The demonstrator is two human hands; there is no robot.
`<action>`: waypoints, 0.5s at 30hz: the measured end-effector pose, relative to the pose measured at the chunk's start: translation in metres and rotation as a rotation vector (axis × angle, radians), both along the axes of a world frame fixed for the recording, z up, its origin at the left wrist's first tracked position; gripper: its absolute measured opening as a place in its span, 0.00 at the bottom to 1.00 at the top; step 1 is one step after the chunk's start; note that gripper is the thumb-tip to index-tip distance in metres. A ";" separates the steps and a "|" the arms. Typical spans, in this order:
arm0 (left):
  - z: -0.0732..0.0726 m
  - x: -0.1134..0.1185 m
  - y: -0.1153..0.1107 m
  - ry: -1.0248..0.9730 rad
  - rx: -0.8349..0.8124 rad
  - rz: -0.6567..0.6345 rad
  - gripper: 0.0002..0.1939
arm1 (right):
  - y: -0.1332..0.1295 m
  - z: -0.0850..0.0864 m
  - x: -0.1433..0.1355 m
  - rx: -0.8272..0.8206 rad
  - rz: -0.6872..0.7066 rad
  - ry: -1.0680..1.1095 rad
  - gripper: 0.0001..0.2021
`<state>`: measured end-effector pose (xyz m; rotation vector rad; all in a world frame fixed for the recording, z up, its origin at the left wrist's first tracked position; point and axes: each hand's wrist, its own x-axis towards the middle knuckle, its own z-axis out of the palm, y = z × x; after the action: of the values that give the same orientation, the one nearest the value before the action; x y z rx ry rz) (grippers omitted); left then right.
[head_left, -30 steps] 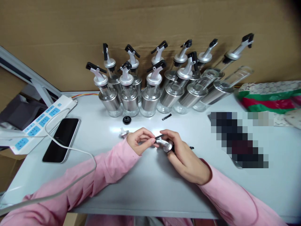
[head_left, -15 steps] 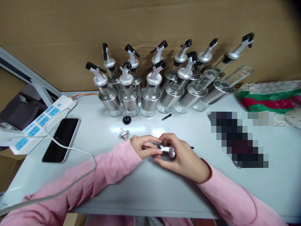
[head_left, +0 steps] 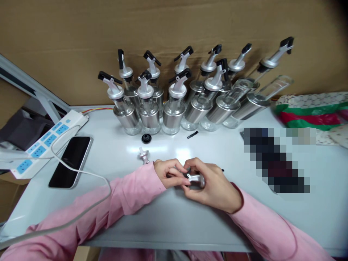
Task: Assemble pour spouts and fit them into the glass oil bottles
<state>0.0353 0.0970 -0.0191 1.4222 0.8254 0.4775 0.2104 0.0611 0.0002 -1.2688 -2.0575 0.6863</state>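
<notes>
My right hand [head_left: 214, 186] grips a silver pourer spout [head_left: 196, 178] low over the white table [head_left: 168, 221]. My left hand [head_left: 170, 173] pinches the spout's tip from the left, fingers closed on it. Both sleeves are pink. A loose white pourer insert [head_left: 143, 155] lies just left of my left wrist. A round black cap [head_left: 146, 138] and a thin black lever piece [head_left: 193, 135] rest on the table further back.
Several glass dispenser bottles with silver and black pourers [head_left: 174, 105] stand along the cardboard wall. A phone [head_left: 71, 161], a power strip [head_left: 46, 143] and a white cable [head_left: 81, 210] occupy the left side. A coloured bag [head_left: 312, 112] lies far right.
Both hands drew slightly toward me and lower onto the table, closing together around the spout. The black lever seen at the spout's tip a second ago is now hidden by fingers.
</notes>
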 end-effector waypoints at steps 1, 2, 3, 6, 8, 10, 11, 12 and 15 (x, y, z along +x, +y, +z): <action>0.001 0.000 0.000 -0.003 0.009 -0.005 0.12 | 0.000 0.000 0.000 0.021 0.000 0.007 0.11; 0.001 0.000 0.000 -0.007 0.014 -0.009 0.12 | -0.001 0.000 0.000 0.038 -0.001 0.012 0.10; 0.002 0.000 0.000 -0.011 0.016 -0.010 0.12 | -0.001 0.000 0.000 0.052 -0.004 0.017 0.09; 0.002 0.000 -0.001 -0.028 -0.007 -0.007 0.12 | -0.003 0.000 -0.001 0.053 -0.022 0.018 0.08; 0.002 0.000 -0.001 -0.039 -0.024 0.000 0.13 | -0.004 -0.001 -0.001 0.040 -0.042 0.017 0.09; 0.001 0.001 -0.001 -0.044 -0.029 0.007 0.13 | -0.005 0.000 -0.001 0.025 -0.054 0.018 0.10; 0.001 0.001 -0.001 -0.043 -0.027 0.009 0.12 | -0.005 0.000 -0.001 0.021 -0.056 0.024 0.11; 0.001 0.001 -0.001 -0.043 -0.021 0.010 0.12 | -0.005 0.000 -0.001 0.016 -0.057 0.031 0.11; 0.002 0.001 -0.001 -0.043 0.001 0.004 0.11 | -0.004 0.001 -0.001 -0.003 -0.066 0.047 0.11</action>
<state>0.0360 0.0960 -0.0174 1.4063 0.7939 0.5097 0.2095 0.0569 0.0013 -1.3037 -1.9685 0.6829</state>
